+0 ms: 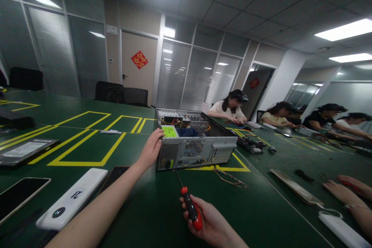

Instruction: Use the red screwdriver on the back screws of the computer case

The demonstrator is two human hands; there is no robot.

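Observation:
An open computer case [207,151] lies on the green table, its rear panel facing me and its inside showing loose wires. My left hand [151,148] grips the case's left rear corner, fingers bent over the edge beside the power supply [169,131] with its bright green label. In my right hand [205,217] is a red and black screwdriver [190,205], fingers wrapped round its handle. The thin shaft points up and away, and its tip is near the lower edge of the rear panel, close to the power socket. Whether the tip touches the case I cannot tell.
Left of my arm lie a white power bank [74,197], a phone [21,195] and a hard drive [27,151]. Loose wires [231,177] rest before the case. A neighbour's hands [344,193] are at the right, by another phone [296,186]. Several people sit beyond.

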